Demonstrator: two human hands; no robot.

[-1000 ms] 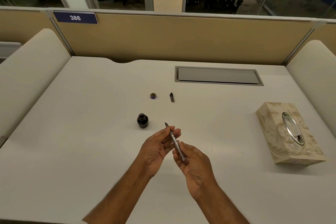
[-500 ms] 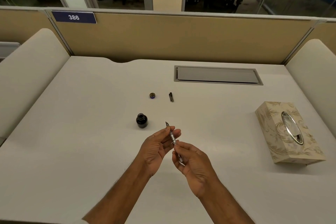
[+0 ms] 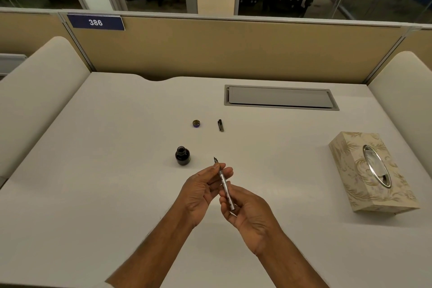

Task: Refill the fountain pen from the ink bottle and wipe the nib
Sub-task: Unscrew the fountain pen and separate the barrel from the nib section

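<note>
Two hands share the fountain pen (image 3: 225,188) above the white desk (image 3: 93,194): left hand (image 3: 201,190) pinches its front section, right hand (image 3: 247,213) curls round the rear barrel. Its long axis runs away from the person, nib tilted up and slightly left. Just left stands the open ink bottle (image 3: 182,155); beyond lie the bottle cap (image 3: 196,123) and pen cap (image 3: 220,125). A tissue box (image 3: 371,175) sits well right.

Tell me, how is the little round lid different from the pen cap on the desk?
The bottle lid is short and round, with a gold rim and a purple inside; the pen cap is long, thin and dark. The lid sits flat, open side up; the cap lies on its side. Both are off and rest apart on the desk.
</note>
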